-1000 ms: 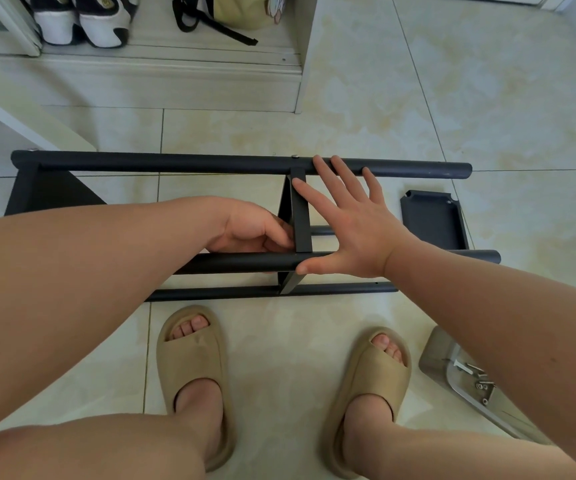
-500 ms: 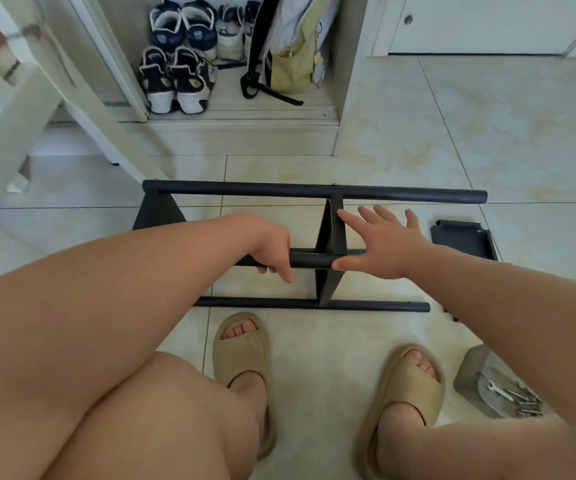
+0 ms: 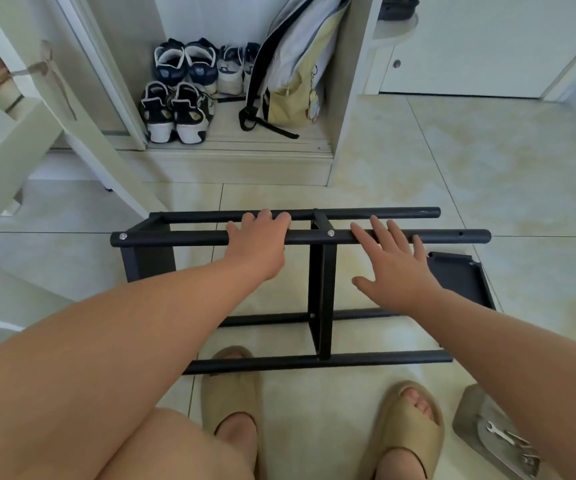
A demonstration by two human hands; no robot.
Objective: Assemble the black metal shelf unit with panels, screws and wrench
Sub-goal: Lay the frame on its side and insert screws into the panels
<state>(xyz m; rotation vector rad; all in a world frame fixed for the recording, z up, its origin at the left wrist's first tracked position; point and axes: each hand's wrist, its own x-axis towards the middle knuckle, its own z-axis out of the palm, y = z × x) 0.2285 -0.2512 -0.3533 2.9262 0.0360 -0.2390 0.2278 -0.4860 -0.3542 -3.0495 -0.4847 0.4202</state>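
Observation:
The black metal shelf frame [image 3: 193, 238] lies on its side on the tiled floor, four round tubes joined by a middle panel [image 3: 321, 299] and an end panel [image 3: 148, 261]. My left hand [image 3: 259, 244] grips the upper near tube, fingers curled over it. My right hand [image 3: 394, 268] hovers flat, fingers spread, its fingertips over the same tube to the right of the middle panel. A loose black panel [image 3: 459, 275] lies on the floor at the frame's right end. A wrench [image 3: 499, 434] and screws [image 3: 527, 457] sit in a grey tray [image 3: 470, 414] at lower right.
My feet in tan slides [image 3: 231, 393] stand just in front of the frame. A white cabinet [image 3: 245, 164] with shoes and a bag is behind it. White furniture legs [image 3: 89, 140] slant in from the left. Open tile lies to the right.
The frame has turned up so two tubes now sit on top. My left hand has shifted its grip onto the upper near tube. My right hand has lifted off the middle panel.

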